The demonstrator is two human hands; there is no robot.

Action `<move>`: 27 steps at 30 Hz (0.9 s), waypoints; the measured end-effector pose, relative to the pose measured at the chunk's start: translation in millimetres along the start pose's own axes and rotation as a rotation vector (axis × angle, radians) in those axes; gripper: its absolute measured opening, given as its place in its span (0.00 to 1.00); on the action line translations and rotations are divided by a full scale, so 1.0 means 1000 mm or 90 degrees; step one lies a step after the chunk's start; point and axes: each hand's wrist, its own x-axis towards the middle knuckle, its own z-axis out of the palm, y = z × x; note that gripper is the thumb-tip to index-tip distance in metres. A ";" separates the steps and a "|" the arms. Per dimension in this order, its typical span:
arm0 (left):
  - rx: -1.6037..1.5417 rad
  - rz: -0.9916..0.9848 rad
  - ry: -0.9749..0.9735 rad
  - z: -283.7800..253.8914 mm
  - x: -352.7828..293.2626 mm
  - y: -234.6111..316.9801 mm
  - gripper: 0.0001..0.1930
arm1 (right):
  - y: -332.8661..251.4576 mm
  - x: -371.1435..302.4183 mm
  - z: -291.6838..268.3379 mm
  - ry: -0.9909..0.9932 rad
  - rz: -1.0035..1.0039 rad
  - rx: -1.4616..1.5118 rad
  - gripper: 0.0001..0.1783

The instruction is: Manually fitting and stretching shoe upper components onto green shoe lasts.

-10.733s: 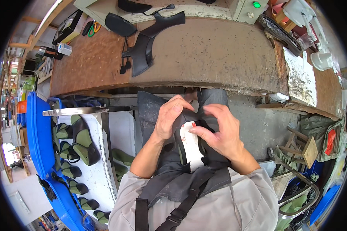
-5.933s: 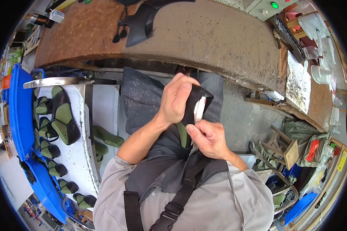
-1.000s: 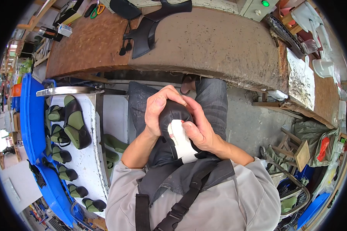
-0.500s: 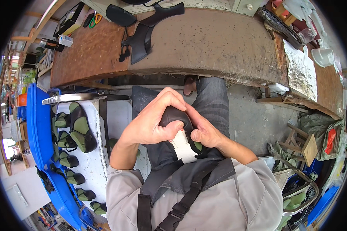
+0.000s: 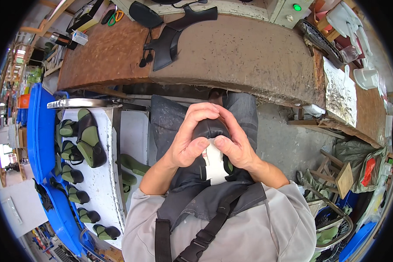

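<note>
A black leather shoe upper (image 5: pixel 210 128) covers a white shoe last (image 5: pixel 215 166) above my lap. My left hand (image 5: pixel 188 142) curves around the left side of the toe, with the thumb pressed at the edge where black leather meets white. My right hand (image 5: pixel 236 144) wraps the opposite side, its thumb at the same edge. The fingertips of both hands come together over the far end of the toe. Dark sides of the upper, with a bit of green, show beside the last near my apron. The underside is hidden.
A worn brown workbench (image 5: pixel 244 52) lies ahead, bearing black leather pieces (image 5: pixel 165 47) and orange and green-handled scissors (image 5: pixel 113 18). Green-and-black shoes (image 5: pixel 91 139) stand on a white rack (image 5: pixel 105 174) at left, beside blue bins (image 5: pixel 41 131). A small wooden stool (image 5: pixel 343 177) is at right.
My left hand has shifted from across the toe to its left side. Both thumbs now sit on either side of the white last. More of the last shows, and the view has shifted slightly.
</note>
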 end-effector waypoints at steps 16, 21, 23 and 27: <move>0.032 -0.018 0.017 -0.011 -0.002 -0.015 0.33 | 0.025 -0.002 -0.009 -0.105 0.131 0.014 0.54; 0.132 0.014 0.000 -0.019 -0.015 -0.006 0.42 | 0.031 -0.003 -0.010 -0.192 0.053 0.057 0.54; 0.155 0.028 0.014 -0.018 -0.017 -0.002 0.41 | 0.030 -0.002 -0.008 -0.183 0.081 0.036 0.55; 0.026 0.039 0.040 -0.015 -0.016 0.003 0.41 | 0.032 -0.002 -0.006 -0.195 0.097 0.038 0.63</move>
